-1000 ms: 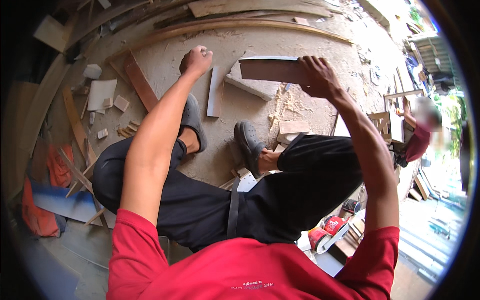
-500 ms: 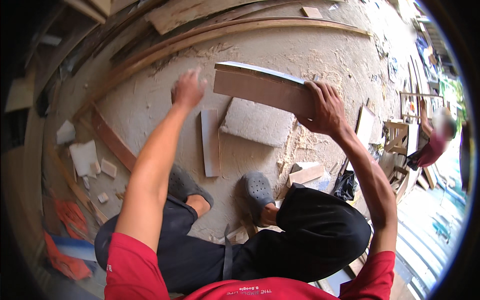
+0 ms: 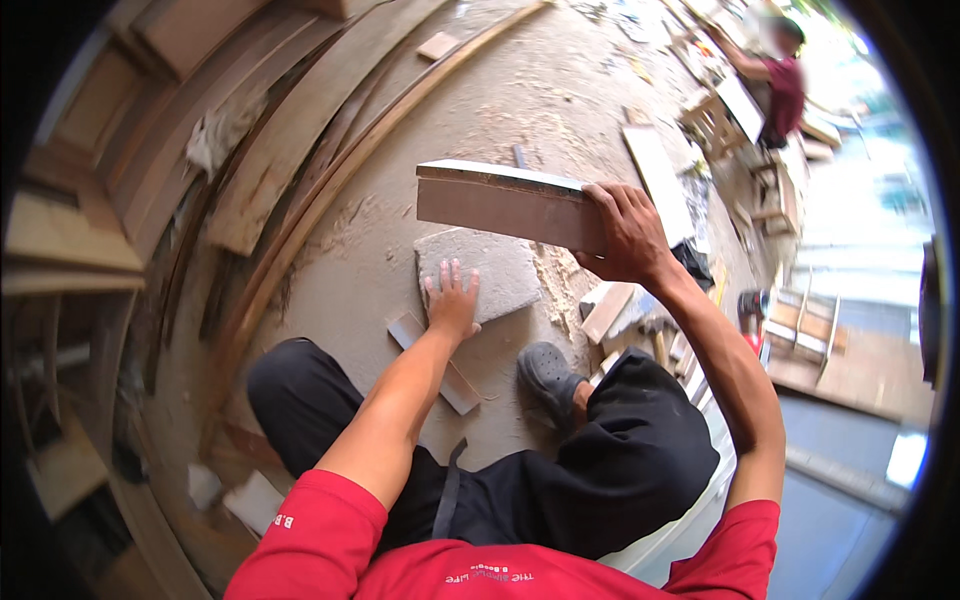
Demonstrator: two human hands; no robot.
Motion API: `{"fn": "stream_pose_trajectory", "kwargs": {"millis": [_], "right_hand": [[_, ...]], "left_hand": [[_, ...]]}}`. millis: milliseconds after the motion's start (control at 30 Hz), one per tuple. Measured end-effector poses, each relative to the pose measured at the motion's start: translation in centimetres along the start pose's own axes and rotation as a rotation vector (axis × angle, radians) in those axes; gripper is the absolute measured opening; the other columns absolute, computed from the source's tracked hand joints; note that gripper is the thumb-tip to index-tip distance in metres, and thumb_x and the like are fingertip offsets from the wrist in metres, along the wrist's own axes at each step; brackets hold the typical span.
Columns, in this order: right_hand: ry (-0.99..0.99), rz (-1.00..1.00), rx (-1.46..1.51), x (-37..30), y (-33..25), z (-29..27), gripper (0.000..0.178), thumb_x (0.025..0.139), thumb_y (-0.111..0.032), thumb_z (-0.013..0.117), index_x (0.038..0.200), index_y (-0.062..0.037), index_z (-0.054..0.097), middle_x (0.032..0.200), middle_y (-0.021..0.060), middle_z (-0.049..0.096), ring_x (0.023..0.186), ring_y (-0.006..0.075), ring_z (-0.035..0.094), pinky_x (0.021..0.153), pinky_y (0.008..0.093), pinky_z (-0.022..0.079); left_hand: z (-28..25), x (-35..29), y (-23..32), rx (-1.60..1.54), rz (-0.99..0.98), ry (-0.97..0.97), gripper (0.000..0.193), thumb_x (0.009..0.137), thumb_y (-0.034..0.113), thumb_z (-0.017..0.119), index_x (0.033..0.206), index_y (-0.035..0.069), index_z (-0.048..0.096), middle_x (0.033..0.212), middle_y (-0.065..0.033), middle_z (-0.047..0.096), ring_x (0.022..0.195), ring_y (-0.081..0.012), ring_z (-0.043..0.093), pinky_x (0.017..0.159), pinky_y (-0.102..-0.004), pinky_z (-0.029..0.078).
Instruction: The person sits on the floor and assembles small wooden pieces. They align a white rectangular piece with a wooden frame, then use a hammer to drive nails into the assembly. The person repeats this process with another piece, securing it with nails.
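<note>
one oblong brown wooden board (image 3: 505, 210): right hand (image 3: 632, 235) grasps its end; left hand (image 3: 453, 306), spread, apparently steadies blocky grey stone (image 3: 506, 277) beneath.

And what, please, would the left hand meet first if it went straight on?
Beyond the grey block beneath it, the left hand would probably first meet the board in the right hand, though depth is unclear.

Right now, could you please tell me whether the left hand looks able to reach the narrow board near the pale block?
Probably yes: the left hand, spread over the pale block, holds nothing visible, and only its forearm crosses above the narrow board.
</note>
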State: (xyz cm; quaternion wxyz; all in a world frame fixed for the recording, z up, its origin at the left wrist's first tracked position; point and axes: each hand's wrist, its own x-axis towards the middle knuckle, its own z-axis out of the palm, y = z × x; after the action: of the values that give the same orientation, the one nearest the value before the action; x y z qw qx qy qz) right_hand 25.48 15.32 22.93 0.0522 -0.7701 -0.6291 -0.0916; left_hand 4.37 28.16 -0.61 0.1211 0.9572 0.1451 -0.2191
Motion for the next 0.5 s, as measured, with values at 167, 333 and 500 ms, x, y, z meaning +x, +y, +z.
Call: {"fn": "stream_pose_trajectory", "kwargs": {"millis": [167,333,500], "right_hand": [[0.076,0.221,-0.095,-6.2,-4.2,-2.3,0.076,0.061,-0.031,0.079,0.124,-0.0017,0.047,0.110,0.0172,0.055,0.103,0.0335,0.056,0.093,0.0433,0.045],[0.045,0.362,-0.195,-11.5,-7.5,-2.1,0.080,0.061,-0.032,0.078,0.126,-0.0012,0.044,0.114,0.0184,0.053,0.106,0.0348,0.054,0.093,0.0417,0.044],[0.011,0.309,-0.202,-12.1,-9.6,-0.9,0.079,0.064,-0.036,0.080,0.124,-0.0016,0.043,0.112,0.0177,0.052,0.103,0.0320,0.054,0.092,0.0422,0.046]], "left_hand": [[-3.8,1.5,-0.5,0.085,0.016,-0.186,0.102,0.070,0.045,0.081,0.151,0.019,0.026,0.155,-0.0186,0.026,0.139,-0.0431,0.029,0.105,-0.0643,0.032],[-6.2,4.4,0.6,0.358,0.125,-0.660,0.074,0.075,0.046,0.079,0.139,0.021,0.052,0.144,-0.0109,0.048,0.124,-0.0367,0.053,0.096,-0.0612,0.044],[-4.6,2.6,-3.2,0.274,0.202,-0.359,0.035,0.081,0.022,0.072,0.114,0.016,0.069,0.121,-0.0104,0.066,0.110,-0.0318,0.064,0.088,-0.0464,0.053]]}}
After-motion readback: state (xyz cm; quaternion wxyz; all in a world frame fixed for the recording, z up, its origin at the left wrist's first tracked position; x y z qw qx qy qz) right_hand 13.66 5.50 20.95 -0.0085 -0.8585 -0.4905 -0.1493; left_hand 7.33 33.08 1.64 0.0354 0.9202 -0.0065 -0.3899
